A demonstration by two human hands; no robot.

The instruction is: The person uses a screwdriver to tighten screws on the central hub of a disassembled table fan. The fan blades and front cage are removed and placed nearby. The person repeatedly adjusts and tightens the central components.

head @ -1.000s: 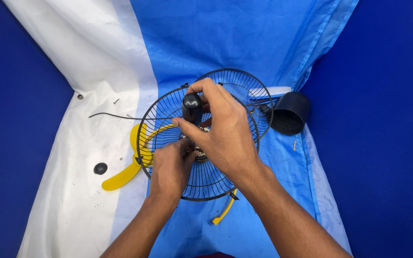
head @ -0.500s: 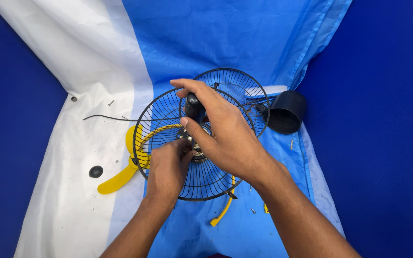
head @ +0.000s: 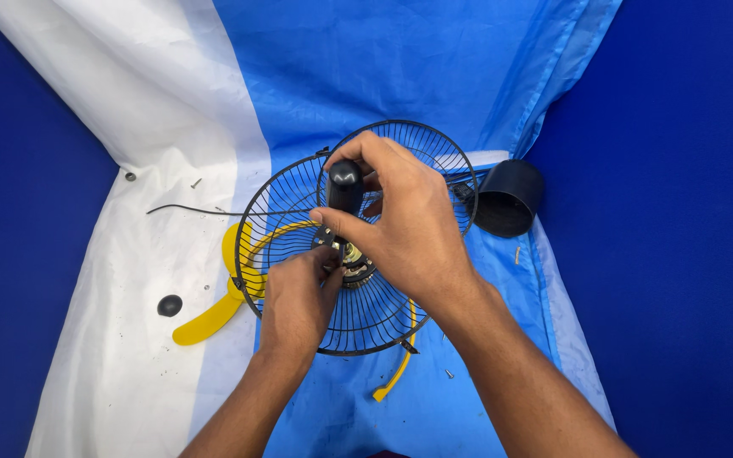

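Right-hand grip (head: pixel 400 225) closed on black-handled screwdriver (head: pixel 345 188), left hand (head: pixel 297 301) pinching motor hub (head: pixel 354 267) of black wire fan guard (head: pixel 299 212).

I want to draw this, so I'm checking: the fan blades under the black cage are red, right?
Not red. The head view shows the fan blades are yellow, lying under the black cage, as you said.

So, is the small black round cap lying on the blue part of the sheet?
No, the black cap lies on the white part of the sheet, left of the yellow blade.

Blue-and-white tarp (head: pixel 434 76) over a deep blue surface (head: pixel 689 254), evenly lit
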